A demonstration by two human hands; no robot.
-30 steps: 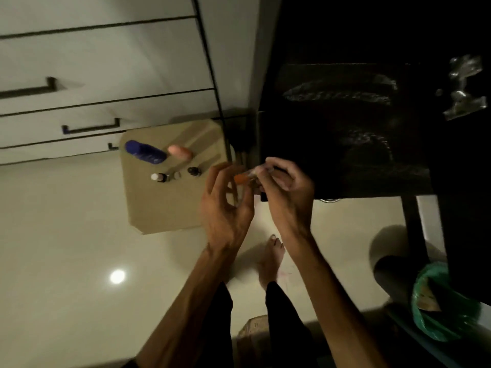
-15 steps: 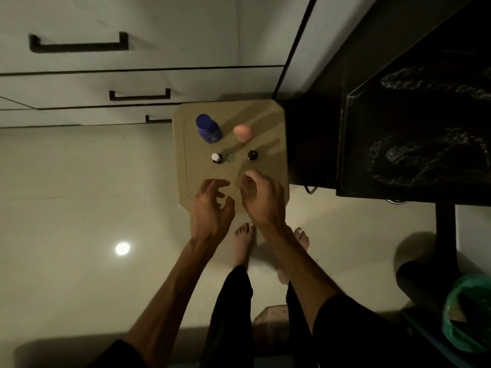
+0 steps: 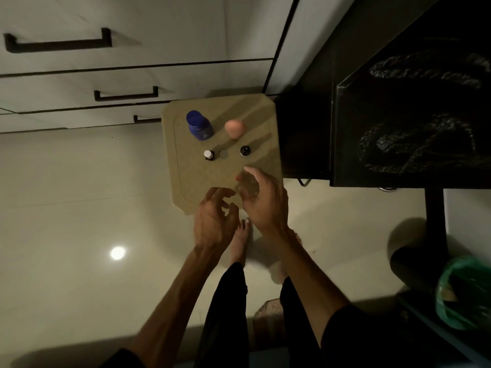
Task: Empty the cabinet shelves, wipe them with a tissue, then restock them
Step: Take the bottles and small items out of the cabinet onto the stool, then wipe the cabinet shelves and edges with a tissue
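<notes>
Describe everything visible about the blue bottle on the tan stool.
The blue bottle is deep blue, glossy like plastic, with a wider rounded cap of the same blue and faint pale print on its side. It stands upright, cap closed, at the far left of the stool top, beside a pink rounded object. Only the stool touches it; neither hand is near.

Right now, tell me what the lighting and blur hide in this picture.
Head view: dim overall; a ceiling-light glare spot on the floor; the black cabinet interior lost in shadow; the small clear item under the right hand is blurred; wide-angle bends the drawer fronts.
</notes>
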